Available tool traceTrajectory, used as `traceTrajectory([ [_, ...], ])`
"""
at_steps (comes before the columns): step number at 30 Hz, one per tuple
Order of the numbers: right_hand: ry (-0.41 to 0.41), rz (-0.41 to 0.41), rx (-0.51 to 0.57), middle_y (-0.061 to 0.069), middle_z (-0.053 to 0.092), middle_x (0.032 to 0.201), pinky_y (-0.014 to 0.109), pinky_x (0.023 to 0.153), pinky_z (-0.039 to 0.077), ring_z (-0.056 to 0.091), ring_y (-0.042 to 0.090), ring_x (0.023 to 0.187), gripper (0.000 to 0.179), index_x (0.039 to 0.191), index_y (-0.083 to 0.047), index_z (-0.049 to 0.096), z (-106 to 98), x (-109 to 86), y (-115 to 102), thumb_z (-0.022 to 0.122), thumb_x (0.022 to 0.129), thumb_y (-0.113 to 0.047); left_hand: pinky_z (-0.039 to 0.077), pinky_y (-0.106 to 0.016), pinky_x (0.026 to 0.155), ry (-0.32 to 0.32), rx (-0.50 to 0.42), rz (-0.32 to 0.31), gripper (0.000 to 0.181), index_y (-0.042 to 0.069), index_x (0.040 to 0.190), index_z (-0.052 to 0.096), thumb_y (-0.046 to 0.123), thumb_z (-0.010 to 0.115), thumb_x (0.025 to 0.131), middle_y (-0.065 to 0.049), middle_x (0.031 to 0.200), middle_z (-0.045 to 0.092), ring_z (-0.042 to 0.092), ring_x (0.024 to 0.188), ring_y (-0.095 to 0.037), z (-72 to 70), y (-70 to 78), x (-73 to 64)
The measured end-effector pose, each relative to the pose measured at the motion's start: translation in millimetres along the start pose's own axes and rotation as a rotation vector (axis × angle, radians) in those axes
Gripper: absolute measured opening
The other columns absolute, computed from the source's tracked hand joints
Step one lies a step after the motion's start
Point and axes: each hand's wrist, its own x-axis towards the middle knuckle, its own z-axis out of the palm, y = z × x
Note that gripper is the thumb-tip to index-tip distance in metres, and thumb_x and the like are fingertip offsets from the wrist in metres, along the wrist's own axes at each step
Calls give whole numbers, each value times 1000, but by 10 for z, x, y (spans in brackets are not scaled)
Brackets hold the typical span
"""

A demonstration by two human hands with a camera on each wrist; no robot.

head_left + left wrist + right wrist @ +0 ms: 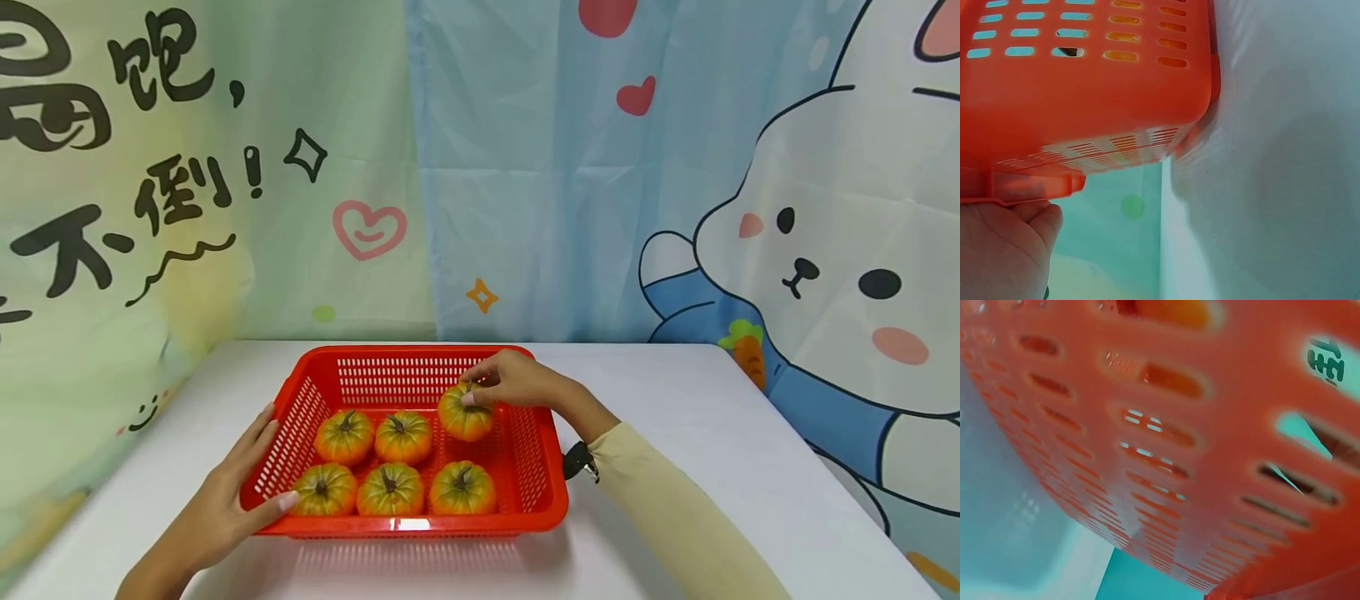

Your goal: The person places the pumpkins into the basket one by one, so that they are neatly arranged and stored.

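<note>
A red plastic basket (420, 525) with slotted walls stands on the white table. Small orange-and-green pumpkins sit inside it in two rows; one is the front middle pumpkin (390, 490). My right hand (510, 379) reaches over the basket's right side and pinches the back right pumpkin (463, 417) from above, near its stem. Whether that pumpkin touches the basket floor, I cannot tell. My left hand (225, 500) rests on the basket's left front corner, fingers straight along the left rim and thumb on the front rim. In the left wrist view, the left hand (1007, 247) touches the rim.
White table surface (645, 392) surrounds the basket on all sides. Behind the table hangs a printed curtain (510, 208) with a rabbit, hearts and writing. A dark strap (579, 461) circles the right wrist. Through the right wrist view's basket wall (1210, 437), little shows.
</note>
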Motion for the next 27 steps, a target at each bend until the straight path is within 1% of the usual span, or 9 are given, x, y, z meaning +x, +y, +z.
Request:
traceTrajectory([
  [3, -32, -9, -37, 0, 70, 109, 30, 82, 49, 63, 14, 100, 43, 125, -8, 68, -13, -5, 9, 70, 90, -34, 44, -19, 85, 0, 1, -5, 89, 4, 153, 26, 21, 75, 82, -6, 161, 16, 33, 132, -20, 12, 4, 6],
  [8, -47, -6, -59, 6, 66, 122, 30, 84, 48, 60, 10, 98, 44, 128, -3, 64, -33, -14, 35, 64, 95, -32, 44, -22, 86, 0, 17, -10, 89, 4, 153, 25, 23, 75, 82, -5, 161, 16, 26, 132, 0, 23, 12, 20],
  [10, -35, 6, -59, 5, 67, 120, 29, 77, 46, 57, 10, 84, 43, 129, -4, 63, -40, -20, 42, 63, 96, -31, 44, -22, 87, -4, 17, -9, 88, 4, 154, 25, 23, 74, 83, -5, 161, 15, 26, 133, 0, 24, 18, 28],
  [11, -27, 13, -55, 4, 67, 120, 30, 75, 45, 54, 10, 80, 42, 129, -4, 63, -41, -23, 42, 62, 96, -30, 44, -22, 87, -6, 17, -8, 88, 4, 154, 25, 23, 74, 83, -5, 161, 15, 26, 133, -1, 25, 19, 32],
  [17, 1, 16, -46, 4, 67, 119, 29, 78, 45, 55, 7, 88, 39, 129, -5, 63, -37, -23, 45, 62, 97, -27, 41, -19, 88, -6, 19, -10, 88, 3, 153, 25, 24, 74, 83, -5, 161, 15, 24, 134, -1, 25, 21, 34],
  [20, 8, -3, -39, 7, 70, 113, 29, 71, 41, 48, 9, 72, 39, 130, -4, 63, -31, -23, 48, 61, 97, -25, 41, -19, 88, -4, 19, -9, 88, 3, 153, 25, 23, 74, 83, -5, 161, 15, 25, 133, 0, 20, 16, 27],
  [23, 15, -10, -32, 8, 71, 89, 28, 63, 37, 34, 11, 57, 38, 131, -4, 62, -29, -28, 44, 59, 98, -24, 40, -18, 88, -4, 14, -7, 88, 4, 154, 25, 23, 74, 83, -6, 161, 15, 24, 134, 0, 12, 17, 15],
  [25, 25, -14, -23, 5, 66, 75, 27, 60, 36, 31, 9, 53, 37, 130, -4, 63, -31, -35, 36, 59, 99, -24, 37, -16, 89, -4, 13, -8, 88, 4, 154, 25, 22, 74, 83, -6, 161, 15, 23, 134, 0, 6, 15, 7],
  [27, 30, -9, -8, 4, 56, 61, 28, 57, 34, 26, 10, 48, 37, 130, -4, 62, -33, -46, 33, 58, 99, -23, 36, -16, 89, -4, 14, -8, 88, 5, 154, 25, 22, 74, 83, -6, 161, 15, 23, 134, 1, 3, 10, 0],
])
